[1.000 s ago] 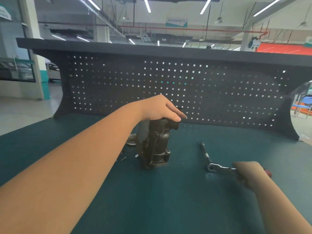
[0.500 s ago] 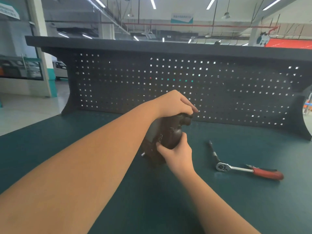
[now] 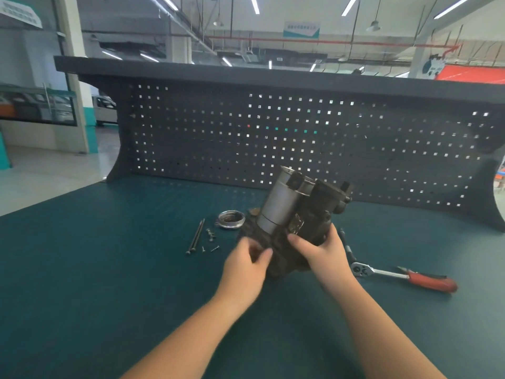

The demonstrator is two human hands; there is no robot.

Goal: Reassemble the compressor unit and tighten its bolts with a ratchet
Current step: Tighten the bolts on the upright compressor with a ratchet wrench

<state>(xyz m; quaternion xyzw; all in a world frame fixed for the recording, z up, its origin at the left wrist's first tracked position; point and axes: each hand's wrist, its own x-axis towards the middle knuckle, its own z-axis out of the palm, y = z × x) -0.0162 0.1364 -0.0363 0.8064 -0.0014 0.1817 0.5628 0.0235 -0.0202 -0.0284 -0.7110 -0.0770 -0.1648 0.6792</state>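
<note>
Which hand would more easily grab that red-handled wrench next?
Probably the right hand. The ratchet lies on the bench just to its right, while the left hand sits on the far side of the compressor unit, nearer the loose bolts. Both hands currently grip the unit.

Grimy dark compressor unit point(image 3: 306, 212) tipped on its side, silver cylinder angled up and away, two long bolts point(image 3: 196, 236) laid side by side to its left, small screws point(image 3: 211, 242) scattered nearby, red-handled ratchet point(image 3: 401, 274) laid flat at right
</note>
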